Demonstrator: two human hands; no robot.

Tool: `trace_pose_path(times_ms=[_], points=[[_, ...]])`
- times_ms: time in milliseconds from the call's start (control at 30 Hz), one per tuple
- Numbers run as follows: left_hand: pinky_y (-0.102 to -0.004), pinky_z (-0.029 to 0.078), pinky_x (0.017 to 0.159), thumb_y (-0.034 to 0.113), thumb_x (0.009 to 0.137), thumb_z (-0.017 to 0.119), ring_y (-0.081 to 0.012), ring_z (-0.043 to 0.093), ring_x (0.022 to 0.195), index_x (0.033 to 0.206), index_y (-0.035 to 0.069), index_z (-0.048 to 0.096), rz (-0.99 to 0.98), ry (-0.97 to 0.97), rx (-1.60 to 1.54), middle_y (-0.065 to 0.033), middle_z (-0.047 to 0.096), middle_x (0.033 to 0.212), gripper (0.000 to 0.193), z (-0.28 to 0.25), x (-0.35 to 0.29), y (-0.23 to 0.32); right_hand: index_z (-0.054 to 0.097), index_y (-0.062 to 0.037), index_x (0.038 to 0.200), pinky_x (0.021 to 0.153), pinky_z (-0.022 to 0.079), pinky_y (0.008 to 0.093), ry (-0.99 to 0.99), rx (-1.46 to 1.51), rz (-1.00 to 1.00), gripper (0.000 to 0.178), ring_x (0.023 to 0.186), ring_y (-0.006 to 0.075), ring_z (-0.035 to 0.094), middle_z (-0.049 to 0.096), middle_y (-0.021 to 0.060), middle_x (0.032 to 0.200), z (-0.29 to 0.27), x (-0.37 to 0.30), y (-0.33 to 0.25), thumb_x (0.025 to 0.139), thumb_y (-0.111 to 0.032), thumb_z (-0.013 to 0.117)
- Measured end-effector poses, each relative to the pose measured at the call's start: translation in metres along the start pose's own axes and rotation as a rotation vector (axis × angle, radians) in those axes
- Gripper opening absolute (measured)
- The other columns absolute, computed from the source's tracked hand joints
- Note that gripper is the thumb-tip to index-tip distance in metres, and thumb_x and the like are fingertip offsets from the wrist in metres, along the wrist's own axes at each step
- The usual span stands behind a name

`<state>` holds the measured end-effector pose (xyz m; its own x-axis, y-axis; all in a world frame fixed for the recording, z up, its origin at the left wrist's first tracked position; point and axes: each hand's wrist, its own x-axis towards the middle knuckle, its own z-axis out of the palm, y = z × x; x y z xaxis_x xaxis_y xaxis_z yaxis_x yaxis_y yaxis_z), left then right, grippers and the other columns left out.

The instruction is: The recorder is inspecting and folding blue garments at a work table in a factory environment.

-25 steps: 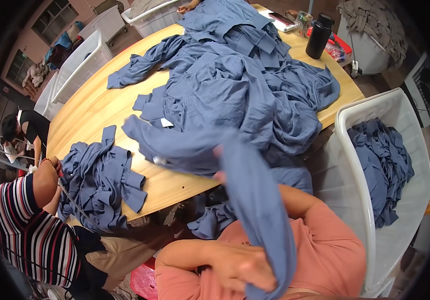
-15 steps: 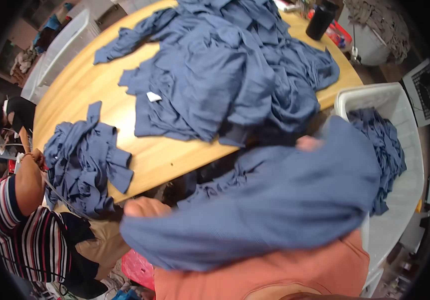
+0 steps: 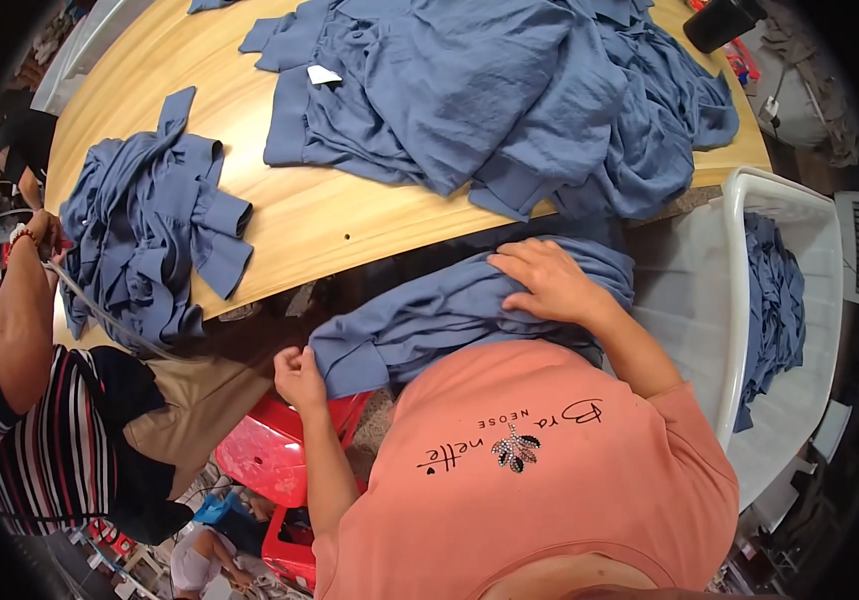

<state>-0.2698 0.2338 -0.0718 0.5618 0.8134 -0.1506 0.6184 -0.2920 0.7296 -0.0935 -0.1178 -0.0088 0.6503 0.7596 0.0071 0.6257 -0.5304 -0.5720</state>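
A blue shirt [image 3: 430, 320] lies bunched across my lap, just below the table edge, with a cuff at its left end. My left hand [image 3: 300, 380] is closed at that cuff, fingertips pinching its edge. On the right part of the shirt rests my right hand [image 3: 547, 283], palm down with its fingers stretched out over the folds. Beyond, a large heap of blue shirts [image 3: 460, 90] covers much of the wooden table [image 3: 290, 215], one showing a white label [image 3: 324, 75]. A smaller blue pile [image 3: 150, 220] sits at the table's left edge.
At my right stands a white plastic bin [image 3: 740, 300] with blue garments [image 3: 775, 300] inside. A co-worker in a striped top [image 3: 60, 430] stands at the left, a hand by the smaller pile. Red stools [image 3: 265, 450] are lower left; a black bottle [image 3: 725, 25] stands far right.
The shirt, held up and spread blurred between my hands before, now lies lower on my lap, bunched. My right hand has come down onto it, and my left hand is lower. The view has tilted downward.
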Motion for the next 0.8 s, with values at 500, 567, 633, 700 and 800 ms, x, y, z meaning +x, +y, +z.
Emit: trace_pose_path(times_ms=[500,567,633,700,800], points=[[-0.0430,0.043,0.070,0.018,0.078,0.063,-0.0367,0.055,0.077,0.083,-0.002,0.059,0.744,-0.657,0.134,-0.0191,0.059,0.082,0.020,0.098,-0.018,0.120,0.051,-0.0098,0.073,0.056,0.038,0.0364,0.502,-0.167,-0.282,0.009,0.064,0.0218,0.049,0.049,0.0055,0.070,0.044,0.038,-0.017,0.070,-0.018,0.051],[-0.0390,0.043,0.062,0.013,0.079,0.062,-0.0307,0.054,0.064,0.073,-0.001,0.057,0.798,-0.686,0.013,-0.0146,0.057,0.069,0.016,0.097,-0.018,0.128,0.051,-0.0110,0.070,0.059,0.036,0.0374,0.551,-0.136,-0.385,0.007,0.065,0.0225,0.048,0.050,0.0046,0.068,0.049,0.047,-0.023,0.068,-0.017,0.053],[-0.0294,0.041,0.053,0.016,0.078,0.063,-0.0119,0.047,0.055,0.069,-0.005,0.057,0.643,-0.751,-0.139,-0.0078,0.054,0.056,0.023,0.089,-0.020,0.138,0.050,-0.0104,0.073,0.057,0.034,0.0354,0.548,-0.103,-0.490,0.014,0.067,0.0215,0.048,0.049,0.0020,0.069,0.054,0.055,-0.027,0.069,-0.022,0.056],[-0.0289,0.040,0.052,0.014,0.085,0.057,-0.0166,0.045,0.056,0.078,0.000,0.061,0.609,-0.822,-0.108,-0.0080,0.058,0.068,0.017,0.074,-0.023,0.144,0.051,-0.0102,0.075,0.059,0.035,0.0367,0.570,0.002,-0.516,0.018,0.070,0.0229,0.051,0.053,0.0014,0.071,0.061,0.059,-0.030,0.066,-0.021,0.062],[-0.0284,0.037,0.049,0.014,0.085,0.057,-0.0101,0.042,0.055,0.069,-0.003,0.056,0.689,-0.899,-0.115,-0.0070,0.056,0.062,0.023,0.058,-0.024,0.143,0.050,-0.0087,0.074,0.059,0.034,0.0369,0.501,0.177,-0.497,0.022,0.068,0.0255,0.051,0.051,0.0034,0.066,0.073,0.062,-0.031,0.066,-0.026,0.062]])
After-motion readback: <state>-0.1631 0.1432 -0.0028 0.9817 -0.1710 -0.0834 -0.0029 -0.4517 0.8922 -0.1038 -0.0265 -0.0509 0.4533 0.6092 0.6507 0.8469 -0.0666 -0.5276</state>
